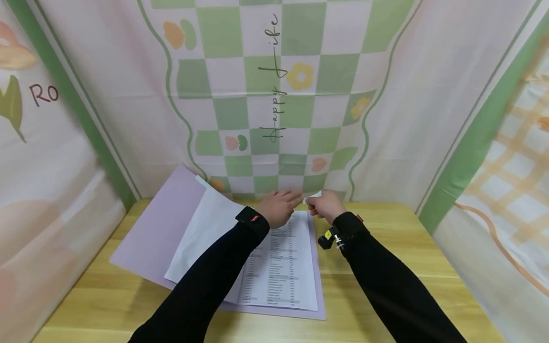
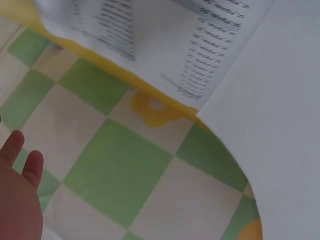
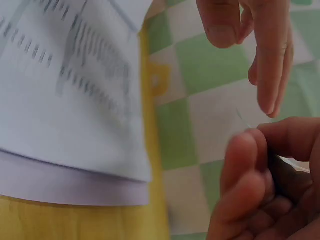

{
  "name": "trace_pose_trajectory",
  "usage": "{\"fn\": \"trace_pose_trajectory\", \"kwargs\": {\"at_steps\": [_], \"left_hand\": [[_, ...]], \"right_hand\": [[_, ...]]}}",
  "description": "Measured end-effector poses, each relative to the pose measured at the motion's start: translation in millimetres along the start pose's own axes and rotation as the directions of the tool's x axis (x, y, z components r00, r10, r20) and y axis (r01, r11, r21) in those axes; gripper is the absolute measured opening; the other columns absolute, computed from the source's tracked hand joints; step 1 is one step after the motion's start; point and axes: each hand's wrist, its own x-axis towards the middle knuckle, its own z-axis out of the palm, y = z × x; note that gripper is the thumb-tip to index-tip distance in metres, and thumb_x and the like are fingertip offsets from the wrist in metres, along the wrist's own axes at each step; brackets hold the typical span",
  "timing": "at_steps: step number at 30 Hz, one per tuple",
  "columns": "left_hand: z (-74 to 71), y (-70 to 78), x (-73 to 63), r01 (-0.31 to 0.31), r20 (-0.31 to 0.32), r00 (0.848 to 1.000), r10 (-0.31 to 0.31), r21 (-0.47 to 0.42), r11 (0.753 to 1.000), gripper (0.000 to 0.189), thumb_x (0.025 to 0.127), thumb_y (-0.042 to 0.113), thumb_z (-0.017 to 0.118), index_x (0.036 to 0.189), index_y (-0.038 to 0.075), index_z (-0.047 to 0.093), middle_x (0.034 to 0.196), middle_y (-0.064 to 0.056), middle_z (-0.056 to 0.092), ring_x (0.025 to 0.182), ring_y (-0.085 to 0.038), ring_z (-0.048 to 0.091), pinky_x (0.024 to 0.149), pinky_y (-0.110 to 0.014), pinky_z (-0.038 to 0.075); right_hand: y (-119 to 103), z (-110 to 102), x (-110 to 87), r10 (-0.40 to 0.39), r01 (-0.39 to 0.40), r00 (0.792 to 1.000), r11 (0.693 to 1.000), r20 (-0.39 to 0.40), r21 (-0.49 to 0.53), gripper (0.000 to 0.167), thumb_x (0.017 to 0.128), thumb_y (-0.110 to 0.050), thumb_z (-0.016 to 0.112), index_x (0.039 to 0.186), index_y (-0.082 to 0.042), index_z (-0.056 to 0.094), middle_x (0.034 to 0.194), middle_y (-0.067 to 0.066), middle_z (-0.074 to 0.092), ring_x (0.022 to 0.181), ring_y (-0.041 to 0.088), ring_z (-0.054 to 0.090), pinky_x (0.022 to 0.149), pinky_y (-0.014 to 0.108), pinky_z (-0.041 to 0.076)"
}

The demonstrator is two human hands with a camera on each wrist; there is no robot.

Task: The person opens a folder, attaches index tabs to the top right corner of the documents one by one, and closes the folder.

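My right hand (image 1: 328, 206) pinches a small, thin whitish piece (image 1: 316, 195) between thumb and finger above the table's back edge. Only a fine edge of the piece (image 3: 243, 118) shows in the right wrist view, so its kind is unclear. With fingers mostly straight, my left hand (image 1: 279, 208) reaches toward the right fingertips, over the top of the printed sheets (image 1: 280, 267). Those sheets lie in an opened lilac folder (image 1: 158, 228). A turned white page (image 1: 201, 224) curves up on the left, partly behind my left forearm.
The folder rests on a light wooden table (image 1: 373, 276). Behind it hangs a green-and-white checked cloth (image 1: 261, 109), close to the table's back edge. More printed cloth hangs at the left and right sides. A small camera (image 1: 328, 239) is strapped to my right wrist.
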Motion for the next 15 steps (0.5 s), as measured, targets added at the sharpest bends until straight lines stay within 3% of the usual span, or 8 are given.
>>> {"fn": "trace_pose_trajectory", "kwargs": {"at_steps": [7, 15], "left_hand": [[35.4, 0.6, 5.5, 0.097, 0.128, 0.988, -0.083, -0.108, 0.989, 0.057, 0.104, 0.029, 0.053, 0.157, 0.024, 0.033, 0.158, 0.006, 0.034, 0.138, -0.021, 0.04, 0.109, -0.05, 0.032], [55.0, 7.4, 22.2, 0.152, 0.232, 0.966, -0.11, -0.17, 0.974, 0.051, 0.107, 0.026, 0.046, 0.157, 0.028, 0.034, 0.16, 0.006, 0.029, 0.142, -0.021, 0.033, 0.109, -0.05, 0.031]], "right_hand": [[16.5, 18.9, 19.2, 0.109, -0.109, 0.994, 0.993, -0.001, 0.035, 0.024, 0.096, -0.016, 0.064, 0.1, 0.008, 0.067, 0.08, 0.014, 0.07, 0.056, 0.015, 0.065, 0.055, 0.029, 0.054], [28.6, 23.1, 34.4, 0.142, -0.142, 0.99, 0.99, -0.012, 0.001, 0.022, 0.094, -0.01, 0.062, 0.09, 0.01, 0.067, 0.068, 0.012, 0.067, 0.052, 0.017, 0.063, 0.049, 0.028, 0.052]]}}
